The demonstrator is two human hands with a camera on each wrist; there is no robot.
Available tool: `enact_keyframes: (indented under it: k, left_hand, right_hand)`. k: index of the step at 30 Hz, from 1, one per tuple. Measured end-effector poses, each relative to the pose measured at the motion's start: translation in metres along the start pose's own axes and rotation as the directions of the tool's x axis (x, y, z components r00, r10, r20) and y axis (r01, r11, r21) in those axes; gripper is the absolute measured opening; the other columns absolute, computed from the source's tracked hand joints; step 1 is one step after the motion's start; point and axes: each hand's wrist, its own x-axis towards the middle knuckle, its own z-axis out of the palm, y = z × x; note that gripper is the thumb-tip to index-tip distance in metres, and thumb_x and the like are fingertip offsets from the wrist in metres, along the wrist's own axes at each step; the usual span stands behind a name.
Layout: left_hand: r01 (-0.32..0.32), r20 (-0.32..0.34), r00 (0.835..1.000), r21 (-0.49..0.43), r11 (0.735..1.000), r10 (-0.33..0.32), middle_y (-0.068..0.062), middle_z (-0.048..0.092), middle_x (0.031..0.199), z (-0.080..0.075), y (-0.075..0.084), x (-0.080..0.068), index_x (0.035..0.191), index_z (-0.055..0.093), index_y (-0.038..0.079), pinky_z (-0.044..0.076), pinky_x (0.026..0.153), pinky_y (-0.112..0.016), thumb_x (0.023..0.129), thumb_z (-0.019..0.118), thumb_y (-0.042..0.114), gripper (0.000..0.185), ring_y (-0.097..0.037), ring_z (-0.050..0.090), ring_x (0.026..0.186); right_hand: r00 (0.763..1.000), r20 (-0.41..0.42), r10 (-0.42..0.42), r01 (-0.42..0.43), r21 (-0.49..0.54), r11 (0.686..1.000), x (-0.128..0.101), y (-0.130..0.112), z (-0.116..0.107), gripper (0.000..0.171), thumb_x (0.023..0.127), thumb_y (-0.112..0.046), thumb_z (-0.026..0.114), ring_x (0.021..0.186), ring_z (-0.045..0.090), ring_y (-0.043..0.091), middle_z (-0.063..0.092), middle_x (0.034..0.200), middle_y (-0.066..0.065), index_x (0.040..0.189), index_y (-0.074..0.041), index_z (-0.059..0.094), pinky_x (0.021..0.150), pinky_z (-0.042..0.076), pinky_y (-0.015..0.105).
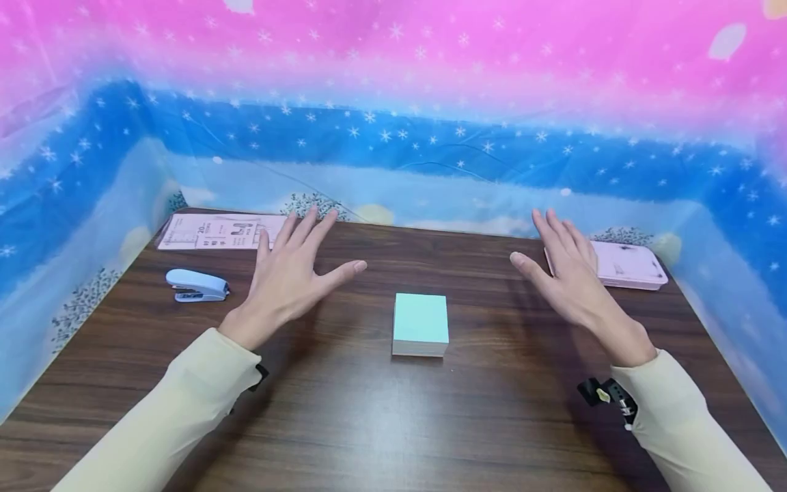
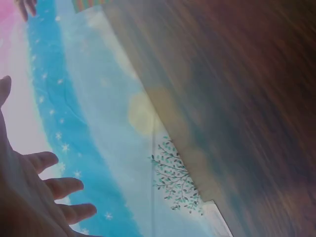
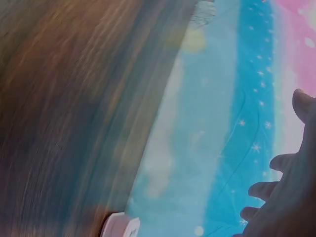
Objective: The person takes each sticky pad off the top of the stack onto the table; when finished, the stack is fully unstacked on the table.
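Both hands are up over the dark wooden table [image 1: 344,417], and neither is holding a thing. The left hand [image 1: 289,277] hovers with fingers straight and spread, thumb out toward the middle; the right hand [image 1: 568,273] mirrors it, fingers extended and relaxed, palm turned inward. Right between them, apart from both, sits the mint-green block of note paper [image 1: 421,324], flat on the table near its centre. Off to the left lies a pale blue stapler [image 1: 195,285], with a printed sheet [image 1: 215,231] beyond it at the far edge. Just behind the right hand rests a pink case [image 1: 630,265]. A starry blue and pink cloth [image 1: 393,102] rings the table. Both wrist views are blurred, showing only spread fingers.
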Motion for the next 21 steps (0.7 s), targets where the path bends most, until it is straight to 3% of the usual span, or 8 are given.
enact_keyframes:
  k: [6,10,15,21]
  left_hand:
    - [-0.025,-0.012,1.0,-0.105,0.994,0.024,-0.002,0.02,0.176,-0.004,0.005,0.001,0.171,0.026,0.027,-0.007,0.125,-0.07,0.092,0.056,0.081,0.1,-0.035,0.017,0.16]
    - [-0.02,-0.018,1.0,-0.216,0.976,0.016,0.001,0.027,0.174,-0.006,0.007,0.001,0.169,0.032,0.026,0.005,0.127,-0.069,0.089,0.068,0.075,0.101,-0.03,0.024,0.159]
    - [0.043,0.012,0.999,-0.402,0.915,-0.042,0.008,0.032,0.171,-0.007,0.009,-0.003,0.166,0.036,0.033,0.022,0.125,-0.068,0.084,0.08,0.069,0.1,-0.027,0.026,0.158]
    - [0.077,0.066,0.997,-0.552,0.83,-0.049,0.008,0.04,0.167,-0.004,0.01,-0.007,0.163,0.042,0.037,0.026,0.125,-0.063,0.083,0.087,0.058,0.093,-0.026,0.031,0.156]
  right_hand:
    - [1.0,0.003,-0.019,0.018,0.124,0.992,-0.002,-0.003,-0.003,0.079,0.109,-0.05,0.051,0.162,0.0,0.036,0.004,0.178,0.001,0.173,-0.027,0.012,0.127,0.003,0.069]
    - [0.999,0.0,-0.049,0.047,0.227,0.973,-0.003,-0.007,-0.002,0.075,0.11,-0.044,0.054,0.162,0.003,0.03,0.009,0.177,-0.002,0.172,-0.029,0.016,0.129,0.005,0.065]
    - [0.999,0.013,-0.049,0.042,0.331,0.943,-0.004,-0.013,-0.001,0.07,0.11,-0.039,0.055,0.161,0.011,0.028,0.014,0.177,-0.004,0.171,-0.034,0.02,0.128,0.013,0.067]
    - [0.998,0.06,-0.001,-0.026,0.458,0.889,-0.006,-0.02,0.001,0.067,0.11,-0.038,0.057,0.157,0.027,0.034,0.021,0.175,-0.004,0.169,-0.039,0.025,0.124,0.028,0.065]
